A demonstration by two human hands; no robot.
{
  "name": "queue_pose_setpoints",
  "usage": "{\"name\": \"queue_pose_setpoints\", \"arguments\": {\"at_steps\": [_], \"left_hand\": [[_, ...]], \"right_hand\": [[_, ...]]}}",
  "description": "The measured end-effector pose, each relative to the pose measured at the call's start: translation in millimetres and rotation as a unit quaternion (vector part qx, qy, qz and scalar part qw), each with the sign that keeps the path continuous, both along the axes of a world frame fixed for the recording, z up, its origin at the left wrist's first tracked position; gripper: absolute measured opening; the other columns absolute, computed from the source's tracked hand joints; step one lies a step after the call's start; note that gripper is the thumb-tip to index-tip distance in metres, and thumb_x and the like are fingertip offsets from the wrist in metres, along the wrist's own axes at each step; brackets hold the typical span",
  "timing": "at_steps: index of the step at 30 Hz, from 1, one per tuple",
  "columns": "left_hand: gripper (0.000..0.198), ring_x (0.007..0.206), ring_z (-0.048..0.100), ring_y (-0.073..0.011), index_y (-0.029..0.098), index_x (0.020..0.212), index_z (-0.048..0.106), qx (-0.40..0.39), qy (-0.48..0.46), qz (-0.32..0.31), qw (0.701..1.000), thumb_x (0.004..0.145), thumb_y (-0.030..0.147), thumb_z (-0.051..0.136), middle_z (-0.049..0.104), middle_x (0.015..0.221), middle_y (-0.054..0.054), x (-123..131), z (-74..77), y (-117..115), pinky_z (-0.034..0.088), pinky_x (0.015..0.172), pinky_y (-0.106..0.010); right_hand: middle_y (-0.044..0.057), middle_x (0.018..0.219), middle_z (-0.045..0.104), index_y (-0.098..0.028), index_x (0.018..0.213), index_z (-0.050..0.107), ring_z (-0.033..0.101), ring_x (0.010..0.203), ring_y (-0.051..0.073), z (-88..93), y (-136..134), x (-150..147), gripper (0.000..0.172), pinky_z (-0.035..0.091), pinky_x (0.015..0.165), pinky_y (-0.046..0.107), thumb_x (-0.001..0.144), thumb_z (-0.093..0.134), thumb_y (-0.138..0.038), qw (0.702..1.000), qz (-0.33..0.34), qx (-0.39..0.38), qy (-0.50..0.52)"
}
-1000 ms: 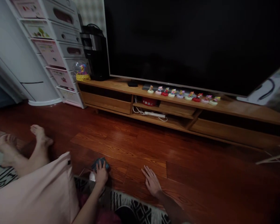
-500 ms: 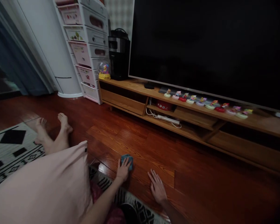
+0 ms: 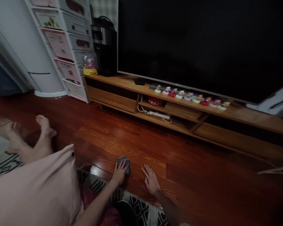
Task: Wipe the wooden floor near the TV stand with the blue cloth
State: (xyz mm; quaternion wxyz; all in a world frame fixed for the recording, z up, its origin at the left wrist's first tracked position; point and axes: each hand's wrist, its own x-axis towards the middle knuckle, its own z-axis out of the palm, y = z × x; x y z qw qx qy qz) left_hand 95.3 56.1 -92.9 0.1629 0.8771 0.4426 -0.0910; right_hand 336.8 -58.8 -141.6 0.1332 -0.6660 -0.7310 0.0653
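My left hand lies palm down on a small blue stack on the wooden floor. The stack resembles cards, though blur and the fingers over it make this hard to confirm. Its edges show beyond the spread fingertips. To the right, my right hand rests flat on the bare boards, fingers extended and holding nothing. A strip of floor separates it from the blue stack.
A pink pillow and bare feet are at left. A patterned rug edges the floor nearest me. Ahead stands a low wooden TV cabinet with a row of small figurines, below the television.
The view has swung slightly right, so a white shape now shows at the right edge. My left hand stays on the blue stack. My right hand stays flat on the floor.
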Motion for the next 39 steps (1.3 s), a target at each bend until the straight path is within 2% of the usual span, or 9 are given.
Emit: {"name": "queue_pose_setpoints", "arguments": {"at_steps": [3,5,9,15,18,21,28,32,39], "left_hand": [[0.07,0.147,0.018,-0.0227,0.031,0.147,0.039,-0.03,-0.033,-0.111,0.993,0.081,0.009,0.042,0.019,0.161,-0.003,21,0.3,-7,0.007,0.119,-0.055],[0.071,0.147,0.02,-0.021,0.033,0.146,0.04,-0.027,-0.029,-0.103,0.994,0.081,0.007,0.04,0.021,0.16,-0.001,17,5.9,2,0.007,0.119,-0.055],[0.071,0.147,0.021,-0.0209,0.03,0.148,0.037,0.017,0.034,0.077,0.996,0.083,0.001,0.033,0.023,0.16,-0.004,-35,16.8,37,0.015,0.117,-0.054],[0.055,0.142,0.031,-0.034,0.021,0.149,0.036,0.092,0.108,0.372,0.917,0.094,0.019,0.038,0.026,0.158,-0.016,-108,16.1,56,0.034,0.107,-0.059],[0.054,0.138,0.038,-0.0356,0.018,0.148,0.038,0.072,0.138,0.34,0.928,0.093,0.019,0.04,0.033,0.155,-0.02,-87,21.8,46,0.031,0.109,-0.057],[0.055,0.136,0.042,-0.0339,0.019,0.146,0.042,0.054,0.131,0.223,0.964,0.092,0.011,0.032,0.037,0.153,-0.017,-36,21.6,20,0.028,0.111,-0.056],[0.056,0.144,0.027,-0.0283,0.03,0.145,0.044,0.011,0.004,-0.001,1.0,0.09,0.018,0.038,0.032,0.156,-0.005,58,-11.2,-58,0.017,0.118,-0.054],[0.06,0.145,0.027,-0.0258,0.03,0.146,0.04,0.053,0.002,0.027,0.998,0.089,0.014,0.036,0.03,0.158,-0.004,40,-5.4,-31,0.011,0.119,-0.056],[0.068,0.146,0.023,-0.0291,0.025,0.151,0.029,0.081,0.077,0.254,0.961,0.086,0.005,0.032,0.022,0.16,-0.01,-48,15.0,35,0.019,0.113,-0.063]], "right_hand": [[-0.003,0.161,0.019,-0.033,0.154,0.019,0.018,0.147,0.018,2.0,-1,-1,0.075,0.025,0.119,0.044,0.085,0.034,-0.007,1.0,-0.002,-0.009,-0.004],[-0.004,0.161,0.018,-0.033,0.154,0.02,0.018,0.147,0.018,3.3,-1,-1,0.075,0.024,0.12,0.045,0.085,0.035,-0.007,1.0,-0.005,-0.015,-0.004],[-0.003,0.161,0.018,-0.03,0.153,0.023,0.016,0.148,0.017,7.5,-1,-2,0.075,0.023,0.12,0.042,0.083,0.036,-0.008,1.0,-0.005,-0.028,-0.001],[-0.002,0.161,0.02,-0.03,0.154,0.021,0.017,0.147,0.017,9.1,0,-1,0.076,0.023,0.12,0.042,0.083,0.036,-0.007,1.0,-0.01,-0.028,0.002],[-0.003,0.161,0.018,-0.031,0.154,0.018,0.018,0.147,0.018,6.5,0,-1,0.077,0.023,0.12,0.044,0.084,0.036,-0.008,1.0,-0.005,-0.017,0.002],[-0.003,0.162,0.017,-0.032,0.154,0.017,0.019,0.147,0.019,4.0,0,0,0.076,0.024,0.119,0.045,0.085,0.035,-0.008,1.0,0.001,-0.007,0.001],[-0.003,0.162,0.018,-0.033,0.155,0.015,0.019,0.147,0.019,1.8,-1,0,0.076,0.025,0.119,0.046,0.086,0.034,-0.009,1.0,0.001,0.0,-0.001],[-0.002,0.161,0.019,-0.032,0.155,0.016,0.018,0.147,0.018,1.9,0,0,0.075,0.025,0.119,0.044,0.086,0.034,-0.008,1.0,0.004,0.001,0.0],[-0.002,0.161,0.02,-0.032,0.154,0.016,0.019,0.147,0.018,2.7,0,0,0.075,0.024,0.119,0.044,0.086,0.034,-0.009,1.0,-0.003,-0.004,0.007]]}}
